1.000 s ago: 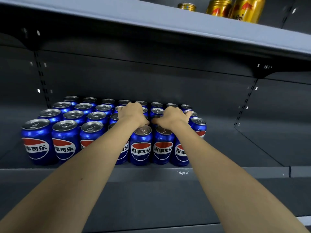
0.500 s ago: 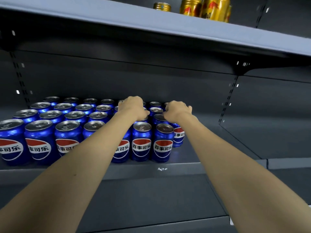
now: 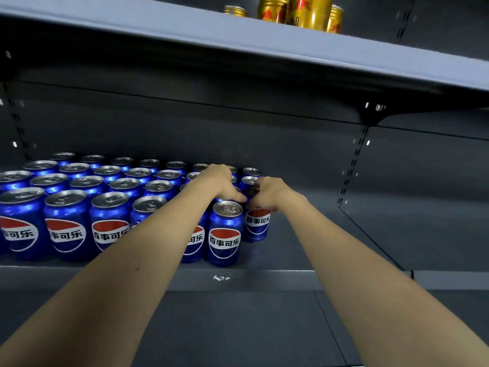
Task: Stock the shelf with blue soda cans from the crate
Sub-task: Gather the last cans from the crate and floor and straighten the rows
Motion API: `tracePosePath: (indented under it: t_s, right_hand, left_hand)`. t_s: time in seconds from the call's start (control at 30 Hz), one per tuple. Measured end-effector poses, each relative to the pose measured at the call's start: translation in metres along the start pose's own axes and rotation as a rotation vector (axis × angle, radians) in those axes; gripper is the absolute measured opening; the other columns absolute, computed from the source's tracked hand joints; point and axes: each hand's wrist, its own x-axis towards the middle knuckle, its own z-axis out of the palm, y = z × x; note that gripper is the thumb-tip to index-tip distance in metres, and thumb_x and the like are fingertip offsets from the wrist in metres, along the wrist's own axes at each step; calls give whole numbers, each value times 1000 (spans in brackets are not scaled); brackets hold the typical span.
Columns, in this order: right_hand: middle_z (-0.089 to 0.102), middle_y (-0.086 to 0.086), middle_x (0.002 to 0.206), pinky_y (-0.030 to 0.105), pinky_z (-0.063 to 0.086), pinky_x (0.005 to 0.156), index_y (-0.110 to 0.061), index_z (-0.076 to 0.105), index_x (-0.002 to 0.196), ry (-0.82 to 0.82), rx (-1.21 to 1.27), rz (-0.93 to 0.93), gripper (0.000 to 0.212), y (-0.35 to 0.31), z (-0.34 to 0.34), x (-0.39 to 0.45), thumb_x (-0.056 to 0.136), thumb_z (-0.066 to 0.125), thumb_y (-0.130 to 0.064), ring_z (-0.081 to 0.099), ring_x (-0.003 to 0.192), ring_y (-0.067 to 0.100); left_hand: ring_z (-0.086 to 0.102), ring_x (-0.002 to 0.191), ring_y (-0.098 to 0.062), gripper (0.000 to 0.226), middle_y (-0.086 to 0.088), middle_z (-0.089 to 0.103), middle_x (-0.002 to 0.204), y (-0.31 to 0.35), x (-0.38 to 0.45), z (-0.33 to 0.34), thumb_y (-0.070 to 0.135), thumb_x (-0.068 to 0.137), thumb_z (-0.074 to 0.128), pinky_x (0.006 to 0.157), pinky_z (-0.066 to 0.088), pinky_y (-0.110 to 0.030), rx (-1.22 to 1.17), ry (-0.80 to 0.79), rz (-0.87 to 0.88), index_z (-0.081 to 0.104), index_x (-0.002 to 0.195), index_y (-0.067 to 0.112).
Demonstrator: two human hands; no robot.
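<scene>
Several rows of blue soda cans (image 3: 66, 223) stand on the left part of the dark shelf (image 3: 264, 279). My left hand (image 3: 221, 182) reaches over the right end of the block, its fingers curled down onto the top of a can that is mostly hidden behind the front can (image 3: 225, 233). Just to the right, my right hand (image 3: 268, 193) grips the top rim of the rightmost blue can (image 3: 257, 225), which stands upright a little behind the front row. The two hands almost touch. No crate is in view.
The shelf floor (image 3: 317, 234) to the right of the cans is bare up to a side panel (image 3: 423, 194). An upper shelf (image 3: 264, 46) hangs low overhead with gold cans (image 3: 308, 11) on it. The back wall is close behind the last row.
My hands have drawn closer together at the right end of the block. The right hand has settled on the rightmost can's top. The view has shifted, so the cans sit further left.
</scene>
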Motion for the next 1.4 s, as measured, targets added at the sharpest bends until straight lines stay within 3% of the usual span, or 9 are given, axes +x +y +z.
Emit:
tracePosePath:
  t_s: [0.23,0.43,0.8,1.07,1.4]
  right_hand:
    - [59,10,117,37,56,82,-9,56,119,42,72,-5,50,5,2,3,76,76,-26,63,100,28]
    - [55,10,126,39,54,88,-15,49,134,29,109,-44,62,-1,3,-1,78,75,-25,61,105,29]
    - [56,9,125,41,54,88,-15,53,129,58,182,-5,62,-1,4,-2,75,79,-28,61,106,29]
    - [53,8,128,41,54,89,-17,51,132,86,179,-4,64,-3,8,-4,75,78,-28,59,109,30]
    - [57,10,122,33,50,80,-12,54,126,108,71,-14,54,-4,8,-12,80,73,-32,59,108,28]
  left_hand:
    - [58,106,-24,69,-7,58,123,2,4,4,44,69,79,75,45,-29,38,36,-32,57,123,8]
    - [56,111,-27,77,-10,55,128,-2,2,0,45,66,81,85,49,-33,71,57,-19,52,128,9]
    - [46,125,-30,88,-12,43,142,-5,6,-2,39,70,80,99,45,-37,52,12,37,37,141,11]
    - [40,131,-30,91,-10,36,148,-10,7,2,36,72,79,102,41,-37,15,22,73,30,146,16]
    - [43,129,-28,87,-11,43,143,-16,3,1,29,73,79,101,41,-36,-64,-10,111,32,146,19]
